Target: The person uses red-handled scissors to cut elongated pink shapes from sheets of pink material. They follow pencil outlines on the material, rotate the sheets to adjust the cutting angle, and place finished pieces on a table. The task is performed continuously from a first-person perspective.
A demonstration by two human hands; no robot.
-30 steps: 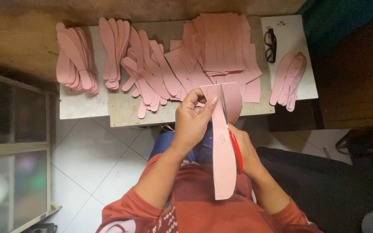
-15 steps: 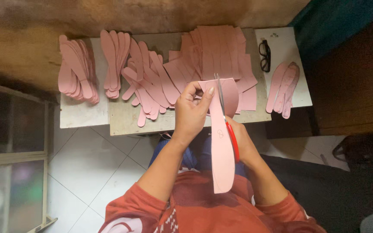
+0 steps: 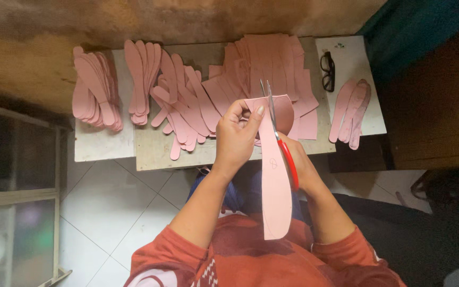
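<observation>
My left hand (image 3: 237,135) grips the top of a long pink sheet (image 3: 274,191) that hangs down toward my lap, a sole-shaped outline drawn on it. My right hand (image 3: 301,162) is mostly hidden behind that sheet and holds red-handled scissors (image 3: 280,135). The scissor blades point up and away from me, open, at the sheet's upper edge. Both hands are raised over the near edge of the low table (image 3: 152,154).
Piles of cut pink sole shapes (image 3: 94,95) lie on the table at left and centre (image 3: 179,103). A stack of uncut pink sheets (image 3: 272,61) sits at the back. At right are black glasses (image 3: 328,72) and a few more sole pieces (image 3: 351,109). White floor tiles lie below.
The view has shifted slightly; the sheet and scissors stay in my hands, with the blades now further along the sheet's top edge.
</observation>
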